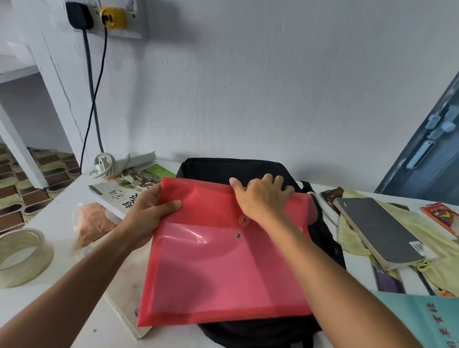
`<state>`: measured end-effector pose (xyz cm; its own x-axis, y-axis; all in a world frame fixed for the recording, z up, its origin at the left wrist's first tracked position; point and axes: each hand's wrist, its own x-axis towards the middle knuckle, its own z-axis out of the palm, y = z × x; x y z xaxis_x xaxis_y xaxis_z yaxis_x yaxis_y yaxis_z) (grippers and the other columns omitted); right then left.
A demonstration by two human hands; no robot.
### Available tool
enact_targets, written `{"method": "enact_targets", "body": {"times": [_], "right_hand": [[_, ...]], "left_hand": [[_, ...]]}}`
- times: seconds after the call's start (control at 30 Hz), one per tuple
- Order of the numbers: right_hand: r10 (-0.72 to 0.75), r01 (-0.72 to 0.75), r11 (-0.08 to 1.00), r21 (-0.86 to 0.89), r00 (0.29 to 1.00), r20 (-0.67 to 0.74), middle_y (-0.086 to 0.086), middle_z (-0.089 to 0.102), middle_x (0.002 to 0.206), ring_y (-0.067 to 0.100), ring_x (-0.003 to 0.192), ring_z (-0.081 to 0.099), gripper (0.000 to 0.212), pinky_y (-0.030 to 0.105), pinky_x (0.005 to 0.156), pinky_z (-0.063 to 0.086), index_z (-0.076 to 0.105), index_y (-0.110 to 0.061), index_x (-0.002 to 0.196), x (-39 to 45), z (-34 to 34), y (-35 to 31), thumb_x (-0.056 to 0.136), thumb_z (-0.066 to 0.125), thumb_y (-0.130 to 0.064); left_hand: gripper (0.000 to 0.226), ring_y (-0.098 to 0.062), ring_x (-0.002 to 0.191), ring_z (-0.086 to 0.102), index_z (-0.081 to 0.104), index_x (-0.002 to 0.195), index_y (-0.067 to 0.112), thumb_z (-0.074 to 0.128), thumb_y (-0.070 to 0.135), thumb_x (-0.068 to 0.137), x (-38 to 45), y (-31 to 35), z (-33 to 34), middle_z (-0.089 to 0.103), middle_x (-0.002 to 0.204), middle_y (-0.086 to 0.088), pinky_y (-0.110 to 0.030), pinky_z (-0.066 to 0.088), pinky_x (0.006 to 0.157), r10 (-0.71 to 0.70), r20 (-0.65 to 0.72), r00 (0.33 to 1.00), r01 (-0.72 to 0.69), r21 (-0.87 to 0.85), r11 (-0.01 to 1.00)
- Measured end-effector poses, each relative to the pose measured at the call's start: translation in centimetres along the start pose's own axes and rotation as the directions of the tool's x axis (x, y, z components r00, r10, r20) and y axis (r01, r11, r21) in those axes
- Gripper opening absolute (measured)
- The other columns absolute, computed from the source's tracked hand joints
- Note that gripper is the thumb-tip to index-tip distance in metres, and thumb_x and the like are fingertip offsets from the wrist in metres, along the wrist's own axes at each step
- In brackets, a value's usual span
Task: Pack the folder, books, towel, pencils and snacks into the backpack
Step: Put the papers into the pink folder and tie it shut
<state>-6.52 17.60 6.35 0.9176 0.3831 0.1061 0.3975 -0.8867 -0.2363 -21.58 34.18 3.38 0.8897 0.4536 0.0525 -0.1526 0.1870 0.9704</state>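
left hand (150, 216) pinches red folder (226, 257) edge | right hand (262, 198) curls over its top edge at backpack (257, 336) | advice: open mouth wide, slide folder in flat

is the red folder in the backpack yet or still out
Still out. The red folder lies flat on top of the black backpack, whole face visible, left hand gripping its edge, right hand at its far edge.
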Motion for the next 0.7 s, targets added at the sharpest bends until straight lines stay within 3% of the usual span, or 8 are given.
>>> {"method": "enact_targets", "body": {"times": [0.07,0.13,0.23,0.33,0.43,0.57,0.63,0.7], "right_hand": [[0.074,-0.098,0.99,0.098,0.971,0.227,0.012,0.058,0.123,0.036,0.127,0.04,0.055,0.065,0.108,0.009,0.065,-0.015,0.106,1.7,-0.7,-0.2,0.089,0.04,-0.061],[0.05,-0.161,0.94,0.3,0.937,0.346,0.008,0.064,0.101,0.034,0.111,0.055,0.03,0.061,0.105,0.024,0.063,-0.015,0.084,2.8,-1.5,-0.3,0.081,0.06,-0.044],[-0.038,-0.127,0.832,0.54,0.958,0.283,0.001,0.06,0.065,0.019,0.07,0.058,0.018,0.034,0.076,0.045,0.06,-0.005,0.066,3.4,-1.9,-0.1,0.078,0.067,-0.018],[-0.1,-0.064,0.608,0.792,0.983,0.156,0.004,0.068,0.071,0.01,0.065,0.057,0.015,0.019,0.06,0.045,0.067,0.003,0.083,2.4,-2.7,0.1,0.088,0.061,-0.009],[-0.156,-0.026,0.427,0.904,0.982,0.102,0.002,0.07,0.075,0.007,0.064,0.057,0.011,0.017,0.057,0.045,0.066,-0.007,0.081,1.0,-4.1,0.8,0.09,0.062,-0.011],[-0.237,-0.076,0.411,0.909,0.953,0.187,0.008,0.068,0.072,0.01,0.054,0.053,0.008,0.021,0.05,0.042,0.064,-0.006,0.081,-1.5,-4.1,3.6,0.087,0.061,-0.001],[-0.202,-0.158,0.457,0.875,0.94,0.275,0.011,0.066,0.07,0.012,0.051,0.052,0.01,0.022,0.047,0.04,0.062,-0.005,0.083,-2.8,-3.0,5.7,0.085,0.06,0.005],[-0.138,-0.252,0.51,0.823,0.92,0.367,0.011,0.066,0.069,0.013,0.048,0.054,0.014,0.022,0.043,0.039,0.06,-0.006,0.084,-4.3,-1.6,7.6,0.083,0.059,0.008]], "left_hand": [[0.032,-0.016,0.077,0.07,0.064,0.106,0.008,0.055,-0.012,0.084,-0.2,0.0,0.2,0.074,0.087,-0.006,-0.026,0.058,0.069,0.018,0.006,1.0,-0.018,0.043,0.999],[0.032,-0.017,0.078,0.069,0.064,0.107,0.008,0.053,-0.014,0.086,-0.3,0.0,0.4,0.074,0.088,-0.006,-0.027,0.059,0.07,0.013,0.005,1.0,-0.014,0.062,0.998],[0.032,-0.017,0.073,0.07,0.064,0.104,0.01,0.053,-0.014,0.087,-0.2,0.2,0.4,0.074,0.086,-0.007,-0.028,0.059,0.066,-0.016,-0.019,1.0,0.017,0.048,0.999],[0.03,-0.019,0.068,0.069,0.063,0.101,0.012,0.054,-0.013,0.087,0.1,0.2,0.0,0.072,0.083,-0.009,-0.031,0.06,0.063,-0.079,-0.114,0.99,0.087,0.064,0.994],[0.026,-0.022,0.066,0.066,0.059,0.1,0.013,0.057,-0.01,0.087,0.2,-0.1,-0.2,0.067,0.088,-0.015,-0.034,0.058,0.06,-0.153,-0.241,0.958,0.181,0.103,0.978],[0.046,-0.029,0.079,0.065,0.05,0.122,0.014,0.068,-0.001,0.083,0.7,-1.0,-0.7,0.065,0.103,-0.017,-0.048,0.058,0.076,-0.144,-0.367,0.919,0.236,0.219,0.947],[0.062,-0.031,0.101,0.059,0.046,0.13,0.016,0.075,0.006,0.077,0.7,-1.2,-0.6,0.058,0.12,-0.015,-0.049,0.05,0.091,0.067,-0.397,0.915,0.184,0.56,0.808],[0.064,-0.033,0.119,0.046,0.048,0.132,0.013,0.073,0.011,0.073,0.5,-1.1,0.1,0.05,0.129,-0.014,-0.049,0.039,0.102,0.385,-0.216,0.897,-0.002,0.87,0.493]]}}
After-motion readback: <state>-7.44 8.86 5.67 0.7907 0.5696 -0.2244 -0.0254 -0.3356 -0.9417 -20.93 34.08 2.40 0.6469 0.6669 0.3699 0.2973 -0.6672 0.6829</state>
